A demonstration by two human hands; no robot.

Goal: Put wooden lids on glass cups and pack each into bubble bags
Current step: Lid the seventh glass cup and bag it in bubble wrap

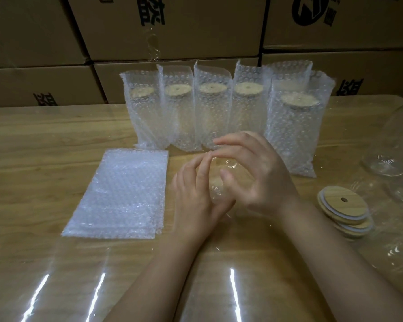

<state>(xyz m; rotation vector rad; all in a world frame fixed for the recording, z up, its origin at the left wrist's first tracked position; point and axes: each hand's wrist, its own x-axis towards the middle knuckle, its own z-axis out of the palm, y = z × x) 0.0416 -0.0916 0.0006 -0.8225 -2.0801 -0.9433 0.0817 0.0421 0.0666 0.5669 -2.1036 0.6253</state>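
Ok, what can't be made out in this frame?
Head: cup held by left hand and right hand, clear glass, fingers cover it; outline unclear.
Head: cups at right, cut by the frame edge; count unknown.
Head: rear bag, contents mostly hidden by front bag.
Head: lid stack, blurred; count unsure.

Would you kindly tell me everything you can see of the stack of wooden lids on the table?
The stack of wooden lids lies on the table, right of the right hand, which does not touch it. Three or four round discs of pale wood, each with a white ring beneath, lie flat and fanned. The top one shows a small centre hole. Glass cups are to its right.
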